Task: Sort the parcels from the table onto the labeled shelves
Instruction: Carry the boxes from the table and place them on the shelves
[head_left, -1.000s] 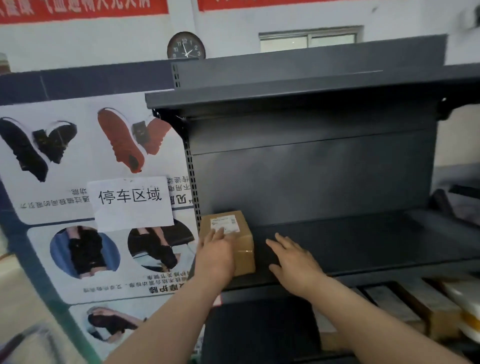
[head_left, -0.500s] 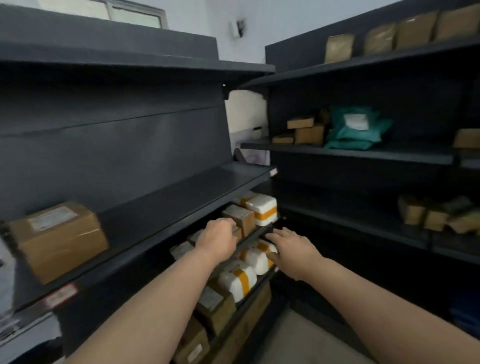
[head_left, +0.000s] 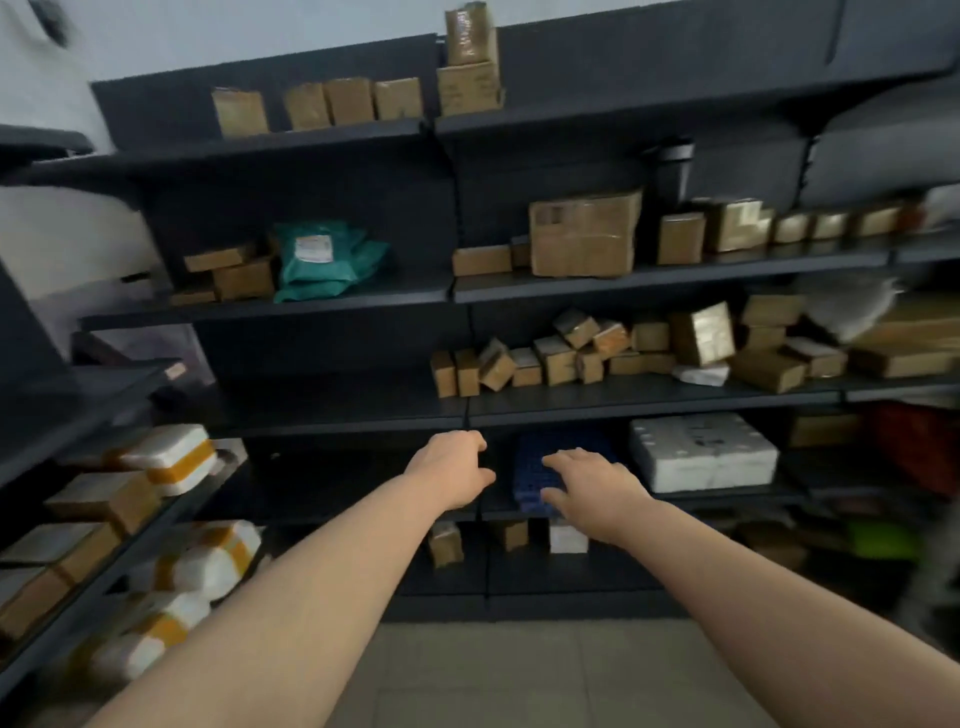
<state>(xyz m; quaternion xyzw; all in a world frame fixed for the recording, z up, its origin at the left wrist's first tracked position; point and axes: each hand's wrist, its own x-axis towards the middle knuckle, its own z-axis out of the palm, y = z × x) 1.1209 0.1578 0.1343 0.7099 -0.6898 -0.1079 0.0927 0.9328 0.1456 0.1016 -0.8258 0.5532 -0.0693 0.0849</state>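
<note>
head view: both arms reach forward, low in front of the dark shelving (head_left: 311, 312). left hand (head_left: 452, 467): fingers loosely curled, holding nothing. right hand (head_left: 592, 486): fingers spread and relaxed, palm down, holding nothing. The hands are apart, level with the lower tiers; frame is blurred, can't tell if either touches a shelf edge

parcels are all on shelves:
- top tier: row of brown boxes (head_left: 343, 101), two more stacked just to their right
- second tier: teal bag (head_left: 327, 260) with a white label, small boxes beside it on the left; large brown box (head_left: 584, 234) further right, black cylinder (head_left: 672, 166) behind it
- third tier: jumble of small brown boxes (head_left: 556, 358), some tilted, running out to the right
- fourth tier: blue item (head_left: 540, 467) behind the right hand, white pack (head_left: 701, 452) just right of it
- bottom tier: three small parcels (head_left: 444, 543) below the hands

side rack (head_left: 104, 577) on the left holds white foam boxes (head_left: 171, 457) banded in orange tape, plus flat brown boxes. grey floor (head_left: 519, 675) below
</note>
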